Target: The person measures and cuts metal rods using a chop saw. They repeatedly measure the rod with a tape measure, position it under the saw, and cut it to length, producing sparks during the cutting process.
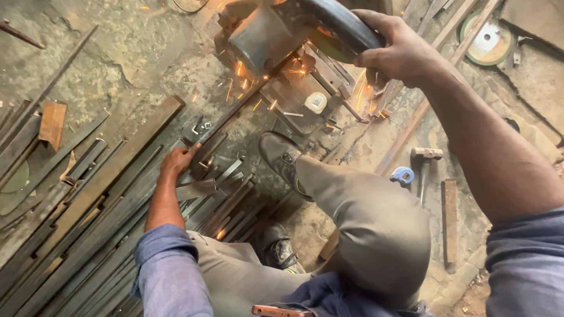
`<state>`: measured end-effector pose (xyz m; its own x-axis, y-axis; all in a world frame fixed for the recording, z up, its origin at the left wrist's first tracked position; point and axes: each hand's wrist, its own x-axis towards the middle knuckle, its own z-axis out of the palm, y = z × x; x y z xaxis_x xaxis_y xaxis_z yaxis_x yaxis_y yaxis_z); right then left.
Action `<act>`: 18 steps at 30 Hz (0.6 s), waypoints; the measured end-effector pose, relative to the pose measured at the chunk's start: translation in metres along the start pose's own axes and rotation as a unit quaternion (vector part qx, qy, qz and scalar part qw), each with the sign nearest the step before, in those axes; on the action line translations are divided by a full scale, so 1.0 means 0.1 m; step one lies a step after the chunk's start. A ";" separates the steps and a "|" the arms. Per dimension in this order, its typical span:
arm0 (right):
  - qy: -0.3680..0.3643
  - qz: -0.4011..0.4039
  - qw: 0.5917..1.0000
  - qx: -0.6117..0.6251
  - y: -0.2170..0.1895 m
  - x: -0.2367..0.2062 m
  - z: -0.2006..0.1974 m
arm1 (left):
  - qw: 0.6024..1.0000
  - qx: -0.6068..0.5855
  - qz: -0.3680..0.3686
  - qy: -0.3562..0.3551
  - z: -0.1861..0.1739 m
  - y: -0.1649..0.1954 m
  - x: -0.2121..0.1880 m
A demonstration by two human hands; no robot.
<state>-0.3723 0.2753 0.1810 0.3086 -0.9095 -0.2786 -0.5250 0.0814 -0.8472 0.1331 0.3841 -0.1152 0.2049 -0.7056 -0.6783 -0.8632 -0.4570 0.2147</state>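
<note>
Overhead, right hand (395, 48) is clamped on the black handle of a chop saw (276, 35) at top centre, sparks flying under it. Left hand (178, 159) presses, fingers spread, on steel strips (117, 211) piled on the floor at left, w/ 1 shoe (282, 157) planted beside them. Round white-faced tape measure (315, 103) sits on the saw base; small blue tape (402, 175) & hammer (424, 158) lie right. Green-rimmed disc w/ pale round label (486, 40) top right.

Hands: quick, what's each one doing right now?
Left hand: fingers resting on metal strips, grip unclear.
Right hand: closed around the chop saw handle.
</note>
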 end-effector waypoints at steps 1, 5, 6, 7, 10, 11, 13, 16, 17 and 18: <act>-0.002 0.007 1.000 0.007 0.00 -0.01 0.00 | 1.000 0.002 -0.001 0.003 0.00 0.00 -0.02; -0.011 0.021 0.999 0.030 0.02 -0.04 -0.01 | 1.000 -0.011 0.004 0.020 -0.01 0.03 -0.10; -0.011 0.022 0.999 0.033 0.03 -0.05 -0.01 | 1.000 -0.014 0.002 0.020 -0.02 0.03 -0.11; -0.007 0.030 0.999 0.018 0.04 -0.05 -0.02 | 1.000 -0.016 0.000 0.019 -0.02 0.03 -0.12; 0.002 0.038 0.999 -0.016 0.06 -0.06 -0.03 | 0.999 -0.025 -0.026 -0.017 -0.04 0.05 -0.12; 0.000 0.027 0.999 -0.017 0.06 -0.07 -0.03 | 0.999 -0.023 -0.021 -0.012 -0.04 0.05 -0.12; 0.000 0.025 1.000 -0.015 0.07 -0.07 -0.03 | 1.000 -0.019 -0.010 -0.001 -0.04 0.06 -0.11; -0.004 0.036 0.999 -0.004 0.08 -0.08 -0.02 | 0.999 -0.013 0.022 0.021 -0.02 0.06 -0.12; -0.007 0.028 1.000 -0.003 0.09 -0.08 -0.02 | 1.000 -0.015 0.012 0.018 -0.01 0.06 -0.11; -0.012 0.020 1.000 -0.002 0.09 -0.09 -0.02 | 1.000 -0.017 0.001 0.014 0.00 0.05 -0.12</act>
<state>-0.3817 0.2830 0.1767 0.3057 -0.8960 -0.3221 -0.5406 0.1151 -0.8334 0.1266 0.3901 -0.1056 0.2164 -0.7207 -0.6586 -0.8472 -0.4739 0.2402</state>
